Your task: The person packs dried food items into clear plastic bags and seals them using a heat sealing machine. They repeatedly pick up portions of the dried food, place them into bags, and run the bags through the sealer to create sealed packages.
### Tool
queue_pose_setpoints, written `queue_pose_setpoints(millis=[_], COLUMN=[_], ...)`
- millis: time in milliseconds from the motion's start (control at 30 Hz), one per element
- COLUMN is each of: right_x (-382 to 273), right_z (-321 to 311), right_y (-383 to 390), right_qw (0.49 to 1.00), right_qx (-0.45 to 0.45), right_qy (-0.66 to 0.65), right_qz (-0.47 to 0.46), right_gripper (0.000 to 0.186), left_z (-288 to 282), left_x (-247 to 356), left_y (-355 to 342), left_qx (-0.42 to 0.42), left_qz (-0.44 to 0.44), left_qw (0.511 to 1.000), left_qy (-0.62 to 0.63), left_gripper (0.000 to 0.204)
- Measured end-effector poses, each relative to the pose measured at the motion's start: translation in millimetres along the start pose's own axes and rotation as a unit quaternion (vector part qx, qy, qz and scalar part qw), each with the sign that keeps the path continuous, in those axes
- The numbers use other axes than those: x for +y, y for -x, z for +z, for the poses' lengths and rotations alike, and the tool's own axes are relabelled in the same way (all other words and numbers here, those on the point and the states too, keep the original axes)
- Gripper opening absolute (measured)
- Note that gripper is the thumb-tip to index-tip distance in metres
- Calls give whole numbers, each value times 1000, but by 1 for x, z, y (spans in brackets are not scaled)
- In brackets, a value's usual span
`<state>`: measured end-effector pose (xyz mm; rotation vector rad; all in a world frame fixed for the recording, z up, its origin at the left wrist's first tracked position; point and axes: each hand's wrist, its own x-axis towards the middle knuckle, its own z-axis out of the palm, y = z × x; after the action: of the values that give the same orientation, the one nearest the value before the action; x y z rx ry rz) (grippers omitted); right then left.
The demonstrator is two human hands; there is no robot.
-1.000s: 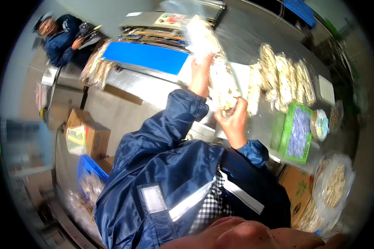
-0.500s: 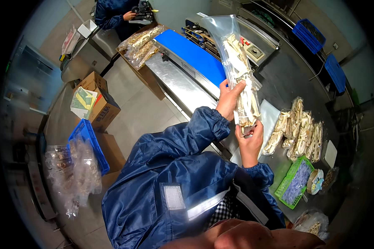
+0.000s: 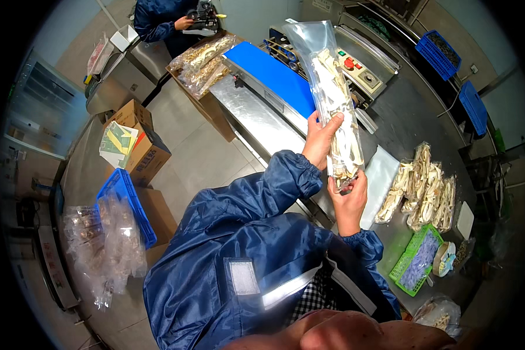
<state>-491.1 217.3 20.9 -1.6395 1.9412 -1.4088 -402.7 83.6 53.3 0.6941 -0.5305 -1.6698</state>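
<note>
A long clear plastic bag (image 3: 336,96) packed with pale dried strips, perhaps sliced mushroom, is held up between my hands over the metal table's near edge. My left hand (image 3: 319,140) grips its side at mid-length, thumb across the front. Around the bag's lower end close the fingers of my right hand (image 3: 349,201). The bag's upper part is unfilled and flat, and tilts toward the upper left. Beside my right hand, a stack of flat clear bags (image 3: 379,181) lies on the table. Several filled bags (image 3: 429,186) rest just right of that stack.
Behind the held bag stands a sealing machine with a blue belt (image 3: 274,76) and a control panel (image 3: 359,70). A green basket (image 3: 411,265) of purple pieces sits at right by a tape roll (image 3: 444,258). A carton of filled bags (image 3: 201,64) is far left, near another person (image 3: 163,23).
My view has shifted slightly, so the table and machine appear a little farther right. Both hands keep hold of the bag, with hardly any movement.
</note>
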Motion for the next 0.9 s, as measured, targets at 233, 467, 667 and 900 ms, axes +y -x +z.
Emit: queue_pose_setpoints(millis=[233, 467, 667, 900], right_x=[-5, -5, 4, 9], right_z=[4, 3, -1, -10], right_y=[-5, -7, -5, -4], right_qw=[1000, 1000, 1000, 999], right_qx=[-14, -16, -17, -12], right_qy=[1, 6, 7, 1], right_qz=[9, 9, 22, 31], right_gripper=[65, 65, 65, 65], left_z=[-4, 2, 6, 15], left_x=[1, 7, -1, -8], left_y=[-9, -5, -4, 0], left_qx=[0, -2, 11, -9], left_qz=[-3, -16, -9, -9], left_qw=[1000, 1000, 1000, 1000], left_qy=[8, 23, 17, 16], left_gripper=[75, 67, 67, 68])
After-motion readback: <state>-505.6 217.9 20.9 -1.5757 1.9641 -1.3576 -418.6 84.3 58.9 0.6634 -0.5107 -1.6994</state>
